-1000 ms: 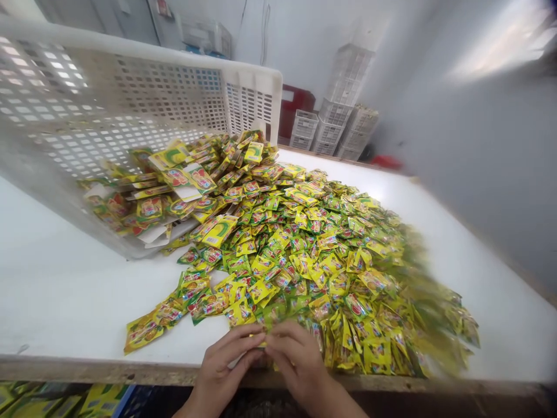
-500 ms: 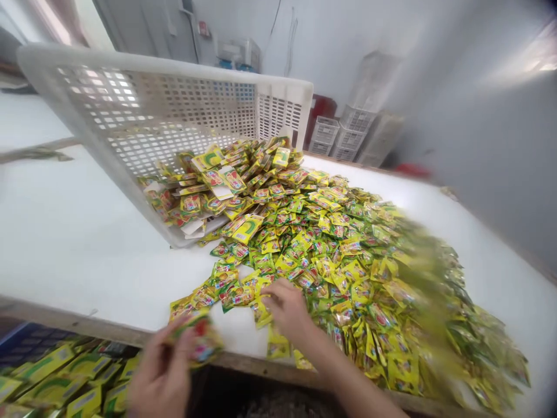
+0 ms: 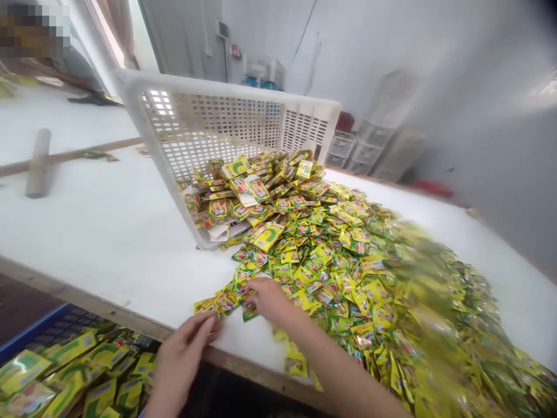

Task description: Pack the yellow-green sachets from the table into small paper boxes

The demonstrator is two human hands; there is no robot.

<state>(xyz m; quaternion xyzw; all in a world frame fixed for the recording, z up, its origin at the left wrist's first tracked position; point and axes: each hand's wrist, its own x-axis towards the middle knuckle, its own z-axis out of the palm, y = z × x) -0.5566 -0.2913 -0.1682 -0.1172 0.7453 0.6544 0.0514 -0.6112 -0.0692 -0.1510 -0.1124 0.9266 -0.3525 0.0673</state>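
My left hand (image 3: 185,348) is at the table's front edge, its fingers curled together. They lie against a yellow packet (image 3: 203,305) at the end of a short row; whether anything is inside the hand is hidden. My right hand (image 3: 267,299) reaches in from the right, fingertips pinched on a small green-and-yellow packet (image 3: 249,312) at the near side of the pile. A large heap of glossy packets (image 3: 326,273) spreads to the right. Small yellow boxes (image 3: 256,188) fill the mouth of a white plastic basket (image 3: 217,96) tipped on its side.
Below the table edge at left, a blue crate (image 3: 56,325) holds several yellow boxes (image 3: 72,371). A bar-like object (image 3: 39,162) lies on the white table (image 3: 130,232) at far left. Stacked crates (image 3: 365,145) stand against the wall. A person is partly visible at upper left.
The view has swung left, so the basket and heap appear further right. The colourful packet seen in my left hand no longer shows there. My right hand has moved left along the packets.
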